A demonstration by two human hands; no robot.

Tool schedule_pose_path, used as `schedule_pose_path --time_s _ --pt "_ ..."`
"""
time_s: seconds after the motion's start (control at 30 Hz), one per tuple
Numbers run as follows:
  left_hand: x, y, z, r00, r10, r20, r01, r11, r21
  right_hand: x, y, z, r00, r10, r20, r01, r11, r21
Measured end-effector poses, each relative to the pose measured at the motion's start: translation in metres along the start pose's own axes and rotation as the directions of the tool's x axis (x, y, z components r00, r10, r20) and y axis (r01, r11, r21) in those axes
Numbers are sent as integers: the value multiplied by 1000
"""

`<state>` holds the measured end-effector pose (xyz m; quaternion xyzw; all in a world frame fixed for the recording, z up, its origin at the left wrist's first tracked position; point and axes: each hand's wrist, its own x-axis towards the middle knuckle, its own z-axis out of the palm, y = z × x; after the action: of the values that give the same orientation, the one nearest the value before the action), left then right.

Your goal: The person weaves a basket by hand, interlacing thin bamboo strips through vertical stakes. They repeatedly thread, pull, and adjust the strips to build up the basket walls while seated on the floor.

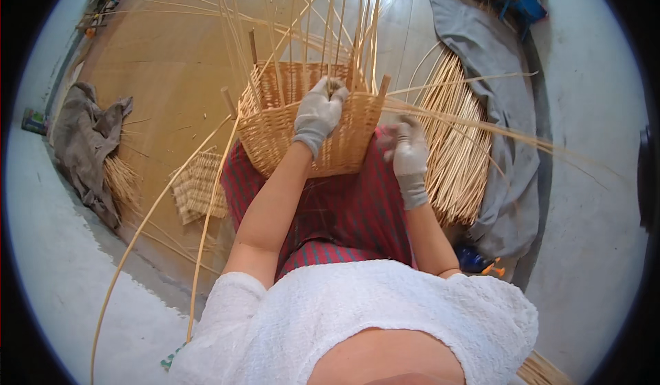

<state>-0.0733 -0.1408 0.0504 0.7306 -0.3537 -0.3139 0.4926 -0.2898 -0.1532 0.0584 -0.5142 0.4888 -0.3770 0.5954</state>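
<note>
A woven cane basket (275,137) with tall upright canes and short corner sticks rests on my lap over red and grey striped cloth. My left hand (317,113), in a pale glove, is closed on the basket's near upper edge, around the foot of the uprights. To the right of the basket, my gloved right hand (410,155) is raised beside long loose canes (509,132) that stick out sideways; its fingers are smeared by motion, so what they hold, if anything, is unclear.
A cane bundle (447,172) lies on grey cloth (509,199) at right. At left are crumpled cloth (82,137) over more canes and a flat woven piece (196,192) on the tan floor mat (165,69). Loose canes arch past my left arm. Small items sit along both upper edges.
</note>
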Motion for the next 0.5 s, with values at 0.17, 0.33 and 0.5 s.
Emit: schedule_pose_path --time_s 0.17,0.33,0.5 --pt "-68 -38 -28 800 542 -259 -524 840 138 -27 -50 99 758 -526 387 553 832 49" --pt "-97 -71 -100 747 508 -428 -162 764 624 74 -41 254 874 -140 466 242 956 -166" --pt "-89 -78 -154 818 498 -288 -56 568 821 78 -23 305 965 39 260 -36 999 -15"
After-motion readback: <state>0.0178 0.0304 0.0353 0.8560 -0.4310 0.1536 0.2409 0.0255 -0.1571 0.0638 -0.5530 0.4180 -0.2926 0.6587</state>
